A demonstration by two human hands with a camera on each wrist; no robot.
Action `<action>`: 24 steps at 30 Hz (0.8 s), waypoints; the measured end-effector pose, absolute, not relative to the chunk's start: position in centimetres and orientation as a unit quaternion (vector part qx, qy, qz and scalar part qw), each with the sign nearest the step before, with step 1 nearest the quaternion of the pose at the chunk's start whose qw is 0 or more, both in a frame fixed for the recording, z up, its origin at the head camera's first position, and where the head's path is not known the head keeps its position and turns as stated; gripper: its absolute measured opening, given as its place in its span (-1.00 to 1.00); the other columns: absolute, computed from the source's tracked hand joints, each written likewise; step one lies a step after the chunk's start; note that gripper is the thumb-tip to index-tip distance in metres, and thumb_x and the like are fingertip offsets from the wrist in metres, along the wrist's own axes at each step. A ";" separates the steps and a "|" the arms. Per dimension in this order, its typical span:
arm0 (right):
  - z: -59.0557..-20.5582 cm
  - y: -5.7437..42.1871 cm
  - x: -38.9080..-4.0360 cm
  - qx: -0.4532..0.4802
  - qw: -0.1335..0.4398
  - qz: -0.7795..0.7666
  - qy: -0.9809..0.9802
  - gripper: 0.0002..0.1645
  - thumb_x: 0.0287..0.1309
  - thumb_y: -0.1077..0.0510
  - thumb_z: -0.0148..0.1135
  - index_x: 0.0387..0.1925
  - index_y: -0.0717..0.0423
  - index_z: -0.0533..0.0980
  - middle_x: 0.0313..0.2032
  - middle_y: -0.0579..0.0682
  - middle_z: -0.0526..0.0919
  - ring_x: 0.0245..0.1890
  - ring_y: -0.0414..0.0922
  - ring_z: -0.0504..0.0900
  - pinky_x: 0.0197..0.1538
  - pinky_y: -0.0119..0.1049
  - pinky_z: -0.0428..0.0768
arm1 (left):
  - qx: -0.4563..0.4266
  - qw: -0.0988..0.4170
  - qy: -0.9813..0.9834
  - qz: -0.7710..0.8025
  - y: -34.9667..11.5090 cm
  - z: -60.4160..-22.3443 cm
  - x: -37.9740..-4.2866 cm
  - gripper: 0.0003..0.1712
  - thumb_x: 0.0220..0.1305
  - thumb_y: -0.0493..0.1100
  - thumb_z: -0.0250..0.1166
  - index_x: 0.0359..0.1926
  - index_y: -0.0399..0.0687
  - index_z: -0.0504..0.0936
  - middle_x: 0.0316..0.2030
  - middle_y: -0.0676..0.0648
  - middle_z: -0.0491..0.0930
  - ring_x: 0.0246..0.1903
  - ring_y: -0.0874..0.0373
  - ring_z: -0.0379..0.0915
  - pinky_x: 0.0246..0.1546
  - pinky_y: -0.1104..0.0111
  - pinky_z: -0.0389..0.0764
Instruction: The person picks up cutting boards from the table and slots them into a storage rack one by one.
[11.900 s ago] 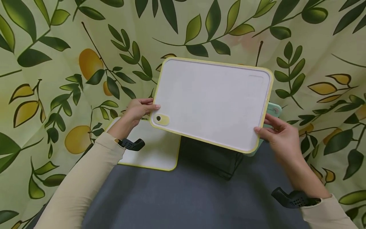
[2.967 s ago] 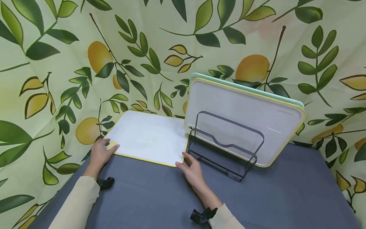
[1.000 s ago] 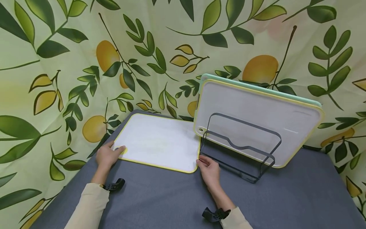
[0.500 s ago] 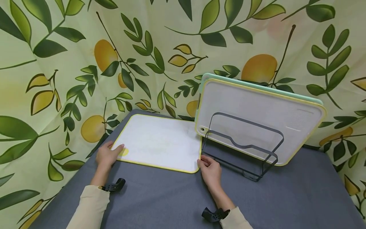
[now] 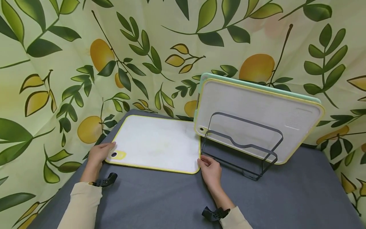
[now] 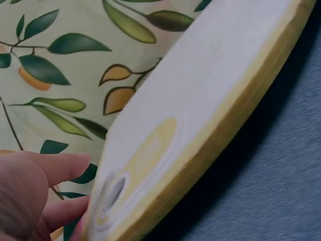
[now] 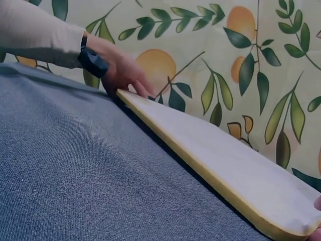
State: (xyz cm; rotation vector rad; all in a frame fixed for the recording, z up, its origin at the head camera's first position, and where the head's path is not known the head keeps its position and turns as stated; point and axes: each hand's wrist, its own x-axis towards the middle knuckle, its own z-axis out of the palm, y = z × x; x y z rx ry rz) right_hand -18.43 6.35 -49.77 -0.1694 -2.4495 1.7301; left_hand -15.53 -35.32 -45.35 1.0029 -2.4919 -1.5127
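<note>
A white cutting board (image 5: 157, 143) with a yellow rim lies on the cloth-covered table. At its near left corner, a yellow patch surrounds an oval hole. My left hand (image 5: 98, 156) is at that corner. In the left wrist view, the thumb (image 6: 65, 168) stands off the board while another finger touches its edge. My right hand (image 5: 211, 170) pinches the near right corner between thumb and fingers; only bits of those fingertips (image 7: 318, 203) show in the right wrist view. A second white board (image 5: 251, 108) leans in a black wire rack (image 5: 240, 146) to the right.
A mint-green board (image 5: 263, 86) stands behind the leaning white one in the rack. The grey-blue table (image 5: 160, 200) runs to a leaf-and-fruit patterned curtain (image 5: 160, 31) at the back and sides. The rack's left end is close to my right hand.
My left hand has slid left and its thumb has come off the lying board, uncovering the hole. The right hand stays. Earlier, both hands held a white board in the air near the rack.
</note>
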 end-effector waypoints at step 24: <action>-49.8 6.1 -18.6 -0.049 0.065 0.566 -0.821 -0.69 0.19 0.14 0.42 -0.02 0.09 0.73 -0.12 0.06 0.82 -0.14 -0.06 0.80 -0.24 -0.56 0.58 | 0.320 0.032 -0.787 -0.526 -37.0 -46.3 -14.8 -0.15 0.50 0.33 -0.08 0.54 -0.14 0.17 0.53 -0.29 0.15 0.52 -0.23 0.06 0.50 -0.05 0.17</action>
